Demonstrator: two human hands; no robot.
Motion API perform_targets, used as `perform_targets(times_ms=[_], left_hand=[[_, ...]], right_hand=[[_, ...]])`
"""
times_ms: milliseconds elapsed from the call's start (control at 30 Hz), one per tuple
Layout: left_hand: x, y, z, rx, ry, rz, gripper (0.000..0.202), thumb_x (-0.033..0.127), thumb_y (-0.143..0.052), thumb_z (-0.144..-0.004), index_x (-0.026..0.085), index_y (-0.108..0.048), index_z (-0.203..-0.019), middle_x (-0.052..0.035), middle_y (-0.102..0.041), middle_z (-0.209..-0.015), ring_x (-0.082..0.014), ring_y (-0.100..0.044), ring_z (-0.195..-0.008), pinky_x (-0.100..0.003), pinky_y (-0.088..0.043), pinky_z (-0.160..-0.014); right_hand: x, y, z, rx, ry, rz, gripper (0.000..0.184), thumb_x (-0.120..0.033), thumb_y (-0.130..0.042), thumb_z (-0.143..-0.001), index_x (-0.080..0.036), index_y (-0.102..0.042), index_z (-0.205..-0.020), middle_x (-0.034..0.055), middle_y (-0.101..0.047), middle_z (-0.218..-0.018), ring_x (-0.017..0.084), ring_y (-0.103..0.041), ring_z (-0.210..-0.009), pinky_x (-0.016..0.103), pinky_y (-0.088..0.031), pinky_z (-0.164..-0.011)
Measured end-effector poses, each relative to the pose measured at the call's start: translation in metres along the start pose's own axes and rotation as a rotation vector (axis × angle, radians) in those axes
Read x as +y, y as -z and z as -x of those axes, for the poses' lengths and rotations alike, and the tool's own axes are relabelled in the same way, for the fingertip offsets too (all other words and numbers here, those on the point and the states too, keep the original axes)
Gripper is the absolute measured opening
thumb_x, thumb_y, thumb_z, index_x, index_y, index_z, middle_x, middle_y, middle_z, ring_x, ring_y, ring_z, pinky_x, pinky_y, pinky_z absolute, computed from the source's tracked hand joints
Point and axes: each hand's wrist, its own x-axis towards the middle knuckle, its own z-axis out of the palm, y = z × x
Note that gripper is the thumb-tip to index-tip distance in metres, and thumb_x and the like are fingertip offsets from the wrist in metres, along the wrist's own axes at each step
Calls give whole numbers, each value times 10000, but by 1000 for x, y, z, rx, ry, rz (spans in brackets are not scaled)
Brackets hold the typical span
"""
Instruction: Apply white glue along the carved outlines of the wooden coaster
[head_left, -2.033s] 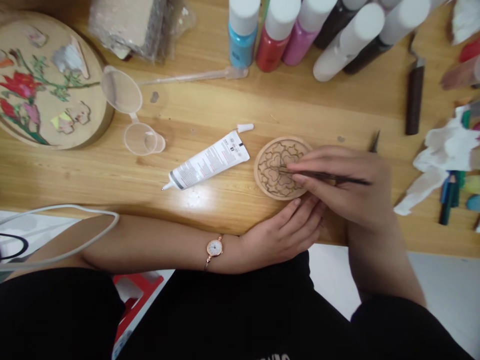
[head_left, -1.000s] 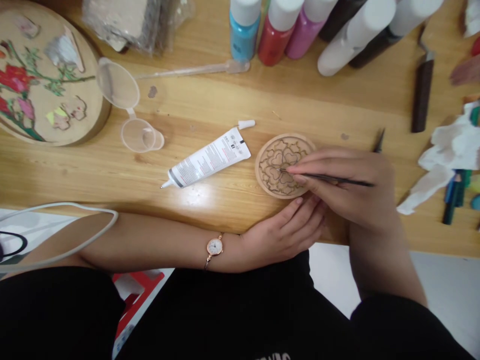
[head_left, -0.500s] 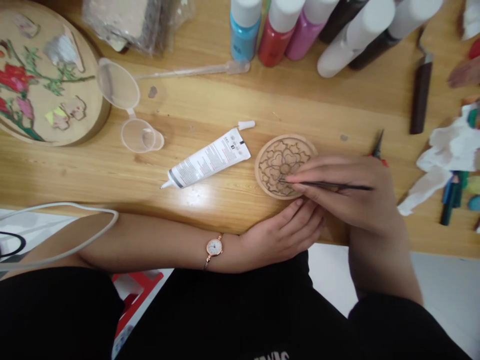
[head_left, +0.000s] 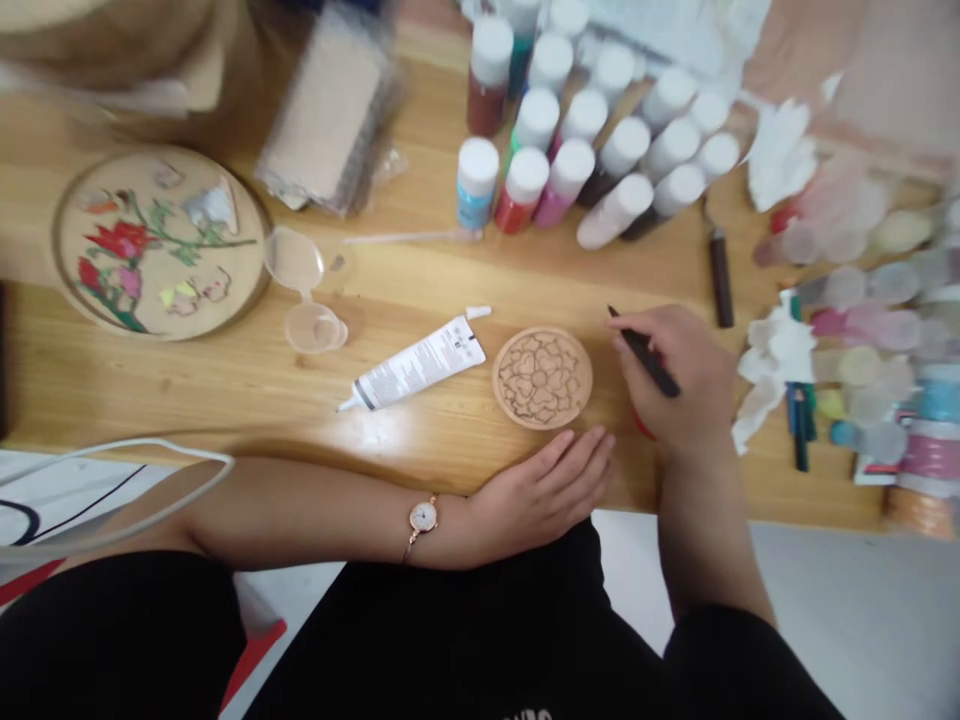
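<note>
In my right hand (head_left: 675, 375) is a pair of slim dark tweezers (head_left: 643, 350), gripped between thumb and fingers, the tip pointing up and left above the table. A bit of red handle (head_left: 643, 425) shows under that hand. To its left, a round wooden disc (head_left: 541, 378) lies flat, with thin wire outlines forming a flower pattern on it. My left hand (head_left: 551, 490) rests at the table's front edge just below the disc, fingers stretched out, holding nothing. Left of the disc lies a white glue tube (head_left: 420, 365), its nozzle bare; the white cap (head_left: 478, 312) is beside its wide end.
Several paint bottles (head_left: 525, 190) stand at the back. A round floral panel (head_left: 161, 245), an open plastic cup (head_left: 311, 328) and a pipette (head_left: 409, 238) lie leftward. To the right are a dark-handled palette knife (head_left: 720, 275), crumpled tissue (head_left: 776, 345) and several small jars (head_left: 862, 370).
My right hand has lifted the tweezers off the disc and moved right, uncovering the whole pattern. My left hand stays by the table edge. The view has shifted, showing more of the table's back.
</note>
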Motion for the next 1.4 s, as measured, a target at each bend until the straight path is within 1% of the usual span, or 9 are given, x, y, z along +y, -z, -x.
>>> perform_targets(times_ms=[167, 333, 467, 733, 867, 1033, 1133, 1267, 1400], left_hand=[[2, -3, 0, 68, 29, -16, 432, 252, -371, -986, 127, -531, -1368, -138, -519, -1447, -269, -517, -1326, -439, -416, -1093], [3, -9, 0, 144, 51, -29, 402, 241, -385, -985, 139, -566, -1328, -122, -561, -1408, -264, -551, -1292, -437, -430, -1076], [3, -12, 0, 189, 53, -51, 391, 239, -387, -988, 153, -580, -1317, -96, -585, -1386, -263, -553, -1293, -420, -446, -1065], [5, -14, 3, 228, 20, -100, 376, 232, -413, -993, 134, -557, -1327, -114, -566, -1404, -265, -543, -1300, -432, -427, -1081], [7, -16, -1, 249, 44, -64, 360, 224, -441, -981, 120, -564, -1303, -128, -591, -1365, -286, -563, -1267, -454, -417, -1063], [3, 5, 5, 268, 51, 65, 284, 286, -483, -951, 168, -618, -1172, -60, -649, -1245, -201, -589, -1172, -341, -410, -1050], [-14, 33, 34, 295, 227, 95, 222, 285, -461, -954, 167, -647, -976, -57, -695, -960, -204, -623, -949, -364, -465, -929], [-49, 67, 80, 333, 589, 14, 176, 177, -527, -927, 116, -620, -1065, -122, -688, -1030, -249, -596, -942, -382, -465, -805], [-76, 63, 93, 213, 753, -113, 317, 286, -572, -920, 108, -597, -1181, -156, -678, -1135, -307, -599, -990, -415, -468, -778]], right_hand=[[11, 1, 5, -180, 17, 359, 359, -95, -414, -897, -205, -702, -1079, 112, -701, -1018, 250, -645, -927, 409, -530, -810], [5, 19, -12, -110, 98, 383, 303, -148, -444, -908, -175, -713, -1045, 118, -697, -968, 237, -660, -891, 383, -556, -779], [-11, 32, -32, -45, 94, 309, 312, -254, -441, -948, -147, -677, -1122, 124, -702, -999, 245, -666, -956, 400, -552, -840], [-46, 5, -51, -261, -74, 179, 239, -225, -525, -889, -176, -723, -1012, 104, -732, -1024, 254, -670, -948, 372, -511, -796], [-65, 7, -61, -289, -147, 137, 273, -200, -515, -890, -138, -706, -1075, 151, -710, -1068, 270, -646, -985, 378, -467, -811], [-108, 13, -50, -587, -43, -136, 118, -243, -648, -827, -220, -736, -903, 11, -724, -798, 152, -620, -734, 280, -427, -709], [-125, 9, -28, -646, -76, -289, 134, -221, -613, -843, -206, -710, -751, 5, -701, -735, 139, -591, -709, 280, -402, -692], [-131, -5, 6, -599, -274, -481, 195, -205, -509, -893, -178, -686, -816, 47, -706, -831, 158, -607, -778, 305, -434, -713], [-137, -35, 29, -724, -477, -803, 154, -238, -554, -884, -166, -659, -971, 43, -700, -829, 138, -650, -679, 271, -502, -592]])
